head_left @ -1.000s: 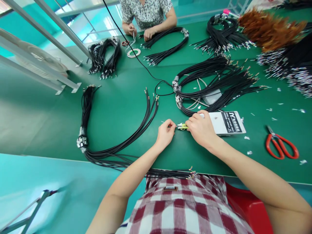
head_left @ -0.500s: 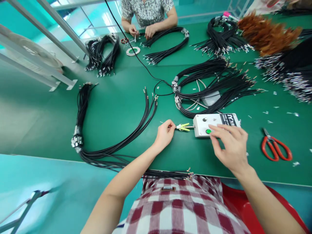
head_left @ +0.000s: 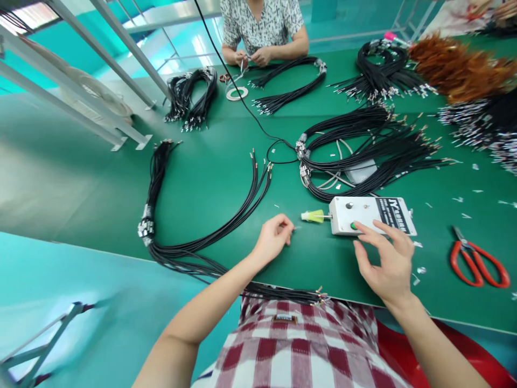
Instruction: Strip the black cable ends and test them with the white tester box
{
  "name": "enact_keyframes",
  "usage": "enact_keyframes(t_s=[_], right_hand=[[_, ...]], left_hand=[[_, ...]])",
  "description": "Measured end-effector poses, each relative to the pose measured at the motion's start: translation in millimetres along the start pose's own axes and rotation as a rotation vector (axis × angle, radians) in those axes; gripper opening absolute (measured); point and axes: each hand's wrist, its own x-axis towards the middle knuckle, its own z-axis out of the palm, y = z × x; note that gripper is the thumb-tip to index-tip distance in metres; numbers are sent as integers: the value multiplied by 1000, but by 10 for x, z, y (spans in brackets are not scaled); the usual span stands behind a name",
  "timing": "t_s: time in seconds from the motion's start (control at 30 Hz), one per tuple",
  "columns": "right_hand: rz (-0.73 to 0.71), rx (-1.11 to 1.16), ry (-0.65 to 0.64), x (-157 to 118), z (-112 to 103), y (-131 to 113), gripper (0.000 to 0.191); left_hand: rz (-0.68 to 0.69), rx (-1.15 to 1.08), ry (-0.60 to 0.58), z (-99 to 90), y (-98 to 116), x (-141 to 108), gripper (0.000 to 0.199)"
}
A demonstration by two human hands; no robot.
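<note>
A white box (head_left: 343, 215) with a knob, a green button and a black label lies on the green table. From its left side sticks a shaft with a yellow-green tip (head_left: 313, 216), blurred. My right hand (head_left: 385, 256) rests over the box's front edge, fingers spread, one fingertip at the green button. Left of the tip, my left hand (head_left: 275, 237) is pinched around something thin and pale, too small to name. It does not touch the tip. Black cables (head_left: 210, 240), banded at the far left, curve toward my left hand, and more lie along the table's front edge.
Red-handled pliers (head_left: 479, 264) lie at the right. Behind the box are banded black cable bundles (head_left: 343, 124) and a brown feathery pile (head_left: 462, 67). Across the table a person (head_left: 262, 32) handles white tape near a tape roll (head_left: 237, 94). Metal posts (head_left: 109, 59) stand at the left.
My left hand has come away from the tip, leaving a gap. The splayed yellow-green prongs now look like a blurred, compact shape. The whole view has shifted slightly.
</note>
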Motion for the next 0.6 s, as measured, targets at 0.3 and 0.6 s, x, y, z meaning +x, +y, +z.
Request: enact_keyframes(t_s=[0.3, 0.6], right_hand=[[-124, 267, -114, 4, 31, -172, 23], [-70, 425, -149, 16, 159, -235, 20]], left_hand=[[117, 215, -505, 64, 72, -374, 14], [150, 691, 399, -777, -205, 600, 10]])
